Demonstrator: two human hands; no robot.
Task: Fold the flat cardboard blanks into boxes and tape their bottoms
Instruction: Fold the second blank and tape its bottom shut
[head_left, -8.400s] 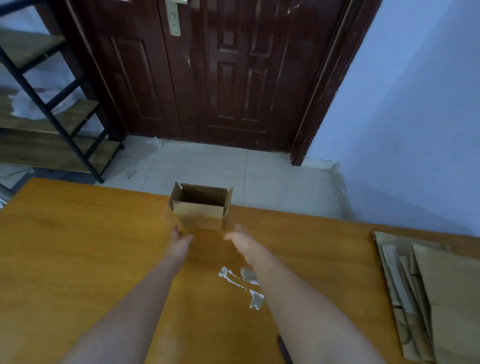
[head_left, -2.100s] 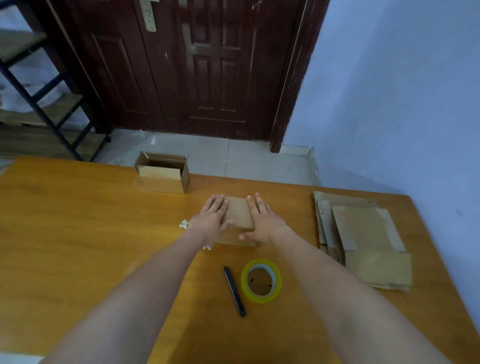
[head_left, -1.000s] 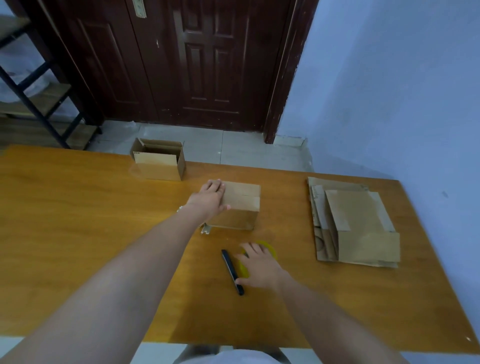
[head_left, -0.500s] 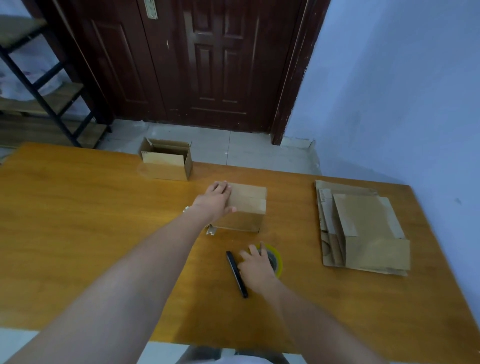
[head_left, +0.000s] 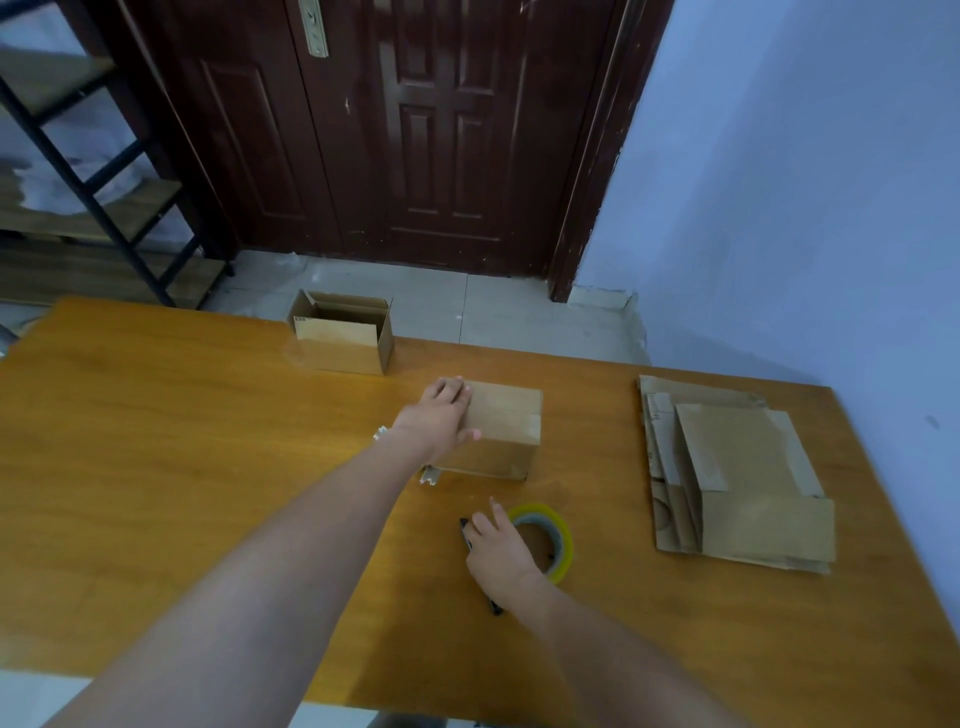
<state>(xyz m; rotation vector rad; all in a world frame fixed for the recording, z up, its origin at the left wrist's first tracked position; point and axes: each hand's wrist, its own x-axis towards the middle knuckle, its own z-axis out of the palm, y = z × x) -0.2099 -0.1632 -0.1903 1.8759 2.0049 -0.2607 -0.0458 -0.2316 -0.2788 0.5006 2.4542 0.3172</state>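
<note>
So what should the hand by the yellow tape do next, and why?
Probably close around the tape roll and lift it toward the folded box. The right hand lies on the roll's left edge, with no clear grip visible. The left hand presses flat on the box's closed flaps, and no tape shows across their seam.
</note>
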